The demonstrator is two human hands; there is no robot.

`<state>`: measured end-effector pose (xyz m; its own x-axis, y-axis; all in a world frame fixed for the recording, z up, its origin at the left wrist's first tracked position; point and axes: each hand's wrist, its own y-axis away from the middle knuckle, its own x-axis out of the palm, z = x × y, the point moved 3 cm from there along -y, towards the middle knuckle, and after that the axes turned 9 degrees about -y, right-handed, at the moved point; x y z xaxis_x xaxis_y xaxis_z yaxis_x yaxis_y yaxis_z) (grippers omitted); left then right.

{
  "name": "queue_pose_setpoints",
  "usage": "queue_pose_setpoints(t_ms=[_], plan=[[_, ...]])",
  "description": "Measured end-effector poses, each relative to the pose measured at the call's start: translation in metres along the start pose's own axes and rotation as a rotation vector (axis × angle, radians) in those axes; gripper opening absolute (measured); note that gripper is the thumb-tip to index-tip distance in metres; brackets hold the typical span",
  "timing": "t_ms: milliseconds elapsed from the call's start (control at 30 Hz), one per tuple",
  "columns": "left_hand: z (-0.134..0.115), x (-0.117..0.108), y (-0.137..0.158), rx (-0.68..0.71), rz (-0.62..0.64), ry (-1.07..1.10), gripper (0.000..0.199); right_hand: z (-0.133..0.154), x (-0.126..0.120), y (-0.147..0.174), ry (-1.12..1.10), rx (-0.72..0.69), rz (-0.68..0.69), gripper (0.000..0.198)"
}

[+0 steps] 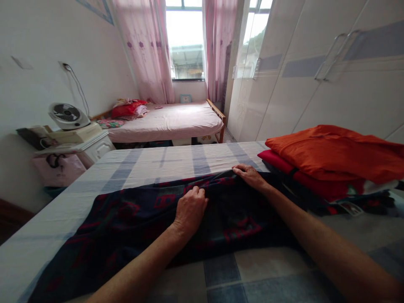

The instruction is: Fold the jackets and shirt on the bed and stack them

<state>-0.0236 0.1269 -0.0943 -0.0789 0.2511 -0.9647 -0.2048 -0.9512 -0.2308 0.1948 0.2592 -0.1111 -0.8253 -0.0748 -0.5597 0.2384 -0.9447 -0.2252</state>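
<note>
A dark navy garment (135, 227) with red and green patterning lies stretched across the bed, folded long and narrow. Its exact kind does not show. My left hand (191, 208) rests on its middle, fingers curled into the cloth near the upper fold. Farther right, my right hand (249, 174) pinches the far edge between thumb and fingers. Some of the fabric is hidden under my forearms. Close to my right forearm is a pile of folded clothes, with an orange garment (331, 151) on top and a red one (293, 170) beneath it.
The bed under the garment has a blue-and-white checked sheet (151, 162). Beyond it stands a second bed (176, 120) with a pink sheet, below a window. A white wardrobe (290, 92) lines the right side. At left, a fan (67, 114) sits above a white cabinet (97, 147).
</note>
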Motion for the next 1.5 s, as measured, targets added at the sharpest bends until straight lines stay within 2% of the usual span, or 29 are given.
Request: queue_pose_setpoints(t_ms=[167,300,367,433,500,533,633,733,833,933,1000,1033,1133,1233,1333,1500], plan=[[0.004,0.004,-0.005,0.013,-0.003,-0.007,0.011,0.000,0.002,0.002,-0.013,0.019,-0.010,0.029],[0.004,-0.013,0.001,0.069,-0.082,-0.029,0.014,-0.002,0.002,0.002,-0.031,0.029,-0.036,0.028],[0.002,-0.025,0.010,0.144,-0.198,-0.064,0.015,-0.004,0.001,0.001,-0.048,0.030,-0.048,0.028],[-0.003,-0.036,0.021,0.260,-0.368,-0.114,0.013,-0.006,0.001,-0.001,-0.067,0.033,-0.062,0.029],[-0.010,-0.041,0.032,0.386,-0.508,-0.146,0.010,-0.009,0.000,-0.002,-0.084,0.035,-0.076,0.029],[-0.014,-0.041,0.037,0.434,-0.537,-0.147,0.010,-0.009,0.000,-0.003,-0.091,0.035,-0.082,0.029],[-0.026,-0.032,0.049,0.538,-0.519,-0.128,0.012,-0.011,0.001,-0.003,-0.101,0.034,-0.092,0.029],[-0.034,-0.018,0.056,0.616,-0.386,-0.101,0.014,-0.010,0.002,-0.003,-0.103,0.044,-0.088,0.027],[-0.029,-0.012,0.058,0.628,-0.274,-0.002,0.015,-0.010,0.003,-0.002,-0.111,0.063,-0.069,0.026],[-0.009,-0.017,0.058,0.499,-0.330,0.109,0.013,-0.010,0.001,-0.001,-0.146,0.084,-0.039,0.026],[0.004,-0.023,0.058,0.418,-0.384,0.131,0.004,-0.010,-0.001,0.000,-0.190,0.103,-0.002,0.027],[0.008,-0.024,0.057,0.396,-0.385,0.123,0.009,-0.010,-0.001,0.001,-0.218,0.115,0.020,0.029],[0.006,-0.020,0.054,0.401,-0.306,0.055,0.027,-0.006,-0.001,0.003,-0.308,0.159,0.080,0.035],[-0.009,-0.010,0.047,0.427,-0.265,-0.019,0.019,0.000,-0.002,0.003,-0.377,0.197,0.123,0.036],[-0.018,-0.007,0.038,0.446,-0.303,-0.059,0.007,0.007,-0.004,0.002,-0.411,0.211,0.154,0.036],[-0.002,-0.015,0.038,0.462,-0.455,0.097,0.012,0.007,-0.009,-0.002,-0.376,0.190,0.110,0.040]])
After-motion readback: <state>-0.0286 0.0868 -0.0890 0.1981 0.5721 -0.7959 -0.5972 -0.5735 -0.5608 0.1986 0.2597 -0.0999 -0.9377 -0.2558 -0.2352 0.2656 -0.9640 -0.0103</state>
